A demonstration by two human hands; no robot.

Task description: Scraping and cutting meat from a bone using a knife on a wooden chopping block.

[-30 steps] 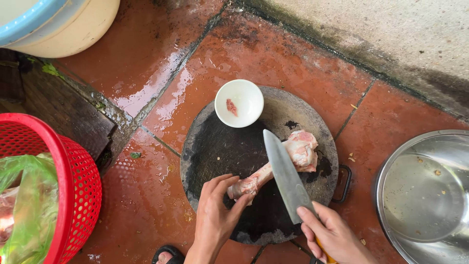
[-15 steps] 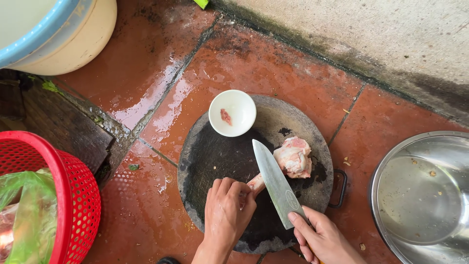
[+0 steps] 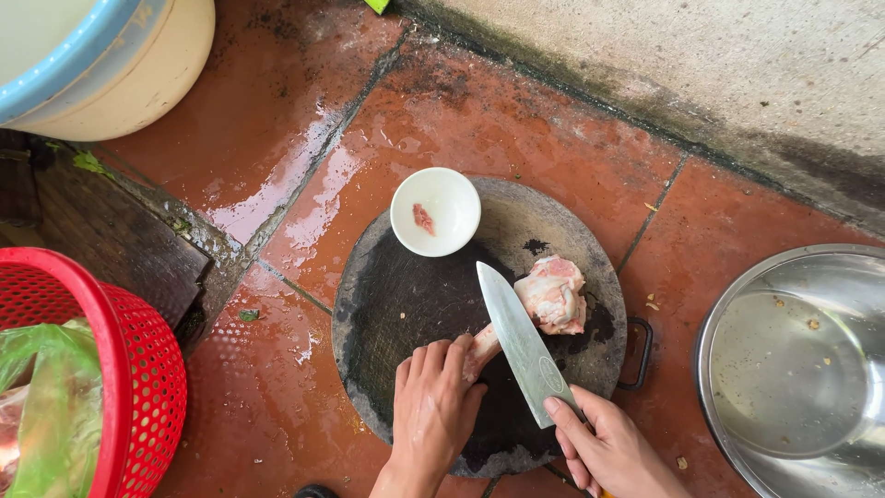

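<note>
Head view, looking straight down at a round dark chopping board (image 3: 396, 304) that lies on wet red floor tiles (image 3: 479, 120). On the board lies a bone with raw meat (image 3: 551, 295), its thick pale-pink end toward the right side of the board and its thin shaft running down and left. The left hand (image 3: 431, 410) rests on the board with its fingers (image 3: 441, 358) closed over the end of that shaft, pinning it down. The right hand (image 3: 608, 452) is wrapped around the handle of a knife (image 3: 521, 343), forefinger stretched onto the base of the blade; the handle itself is mostly hidden by the hand. The broad steel blade slants up and left, crossing over the bone shaft between the left hand and the meaty end, and seems to touch it.

At the upper edge of the board stands a small white bowl (image 3: 436, 211) with one small scrap of pink meat in it. To the right, on the tiles, is a large steel basin (image 3: 793, 369), wet inside. At lower left a red plastic basket (image 3: 138, 387) holds a green plastic bag (image 3: 46, 406). At top left is part of a cream tub with a blue rim (image 3: 120, 65). A grey concrete wall (image 3: 691, 65) runs along the top right.
</note>
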